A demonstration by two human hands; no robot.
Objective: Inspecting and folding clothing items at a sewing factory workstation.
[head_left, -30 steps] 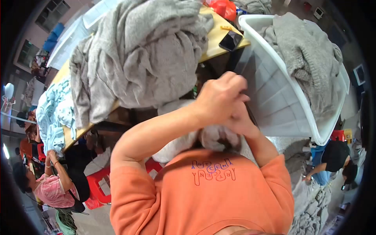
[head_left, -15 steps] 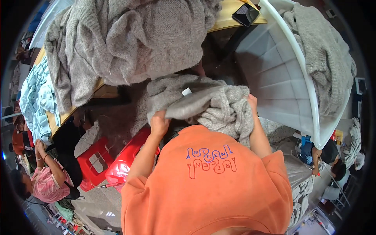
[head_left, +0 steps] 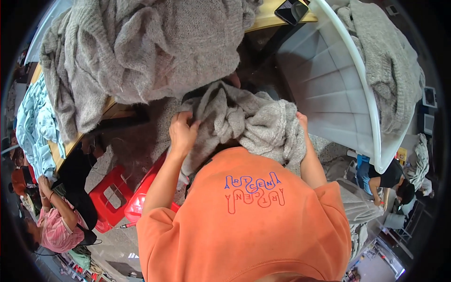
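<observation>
A grey knitted garment (head_left: 268,124) lies bunched in front of my body, its folds gathered toward the right. My right hand (head_left: 303,123) grips its right edge, with most of the fingers hidden behind the knit. Beside the garment's left edge is my left hand (head_left: 183,134), loosely curved, its thumb apart from the fingers and no cloth visibly caught between them. Beyond both hands, a large heap of the same grey knitwear (head_left: 150,51) covers the table and hangs over its near edge.
A whitish plastic bin (head_left: 324,84) stands at right, grey knitwear (head_left: 387,70) over its far side. A phone (head_left: 291,11) rests on the yellow tabletop (head_left: 268,16). Red stools (head_left: 110,195) stand at left, near a person in pink (head_left: 61,225) handling light-blue cloth (head_left: 37,131). Another person (head_left: 387,181) bends at right.
My left hand has moved up and slightly left, and its grip on the cloth has loosened. The garment's left part has been refolded, and its white label no longer shows. My right hand stays put.
</observation>
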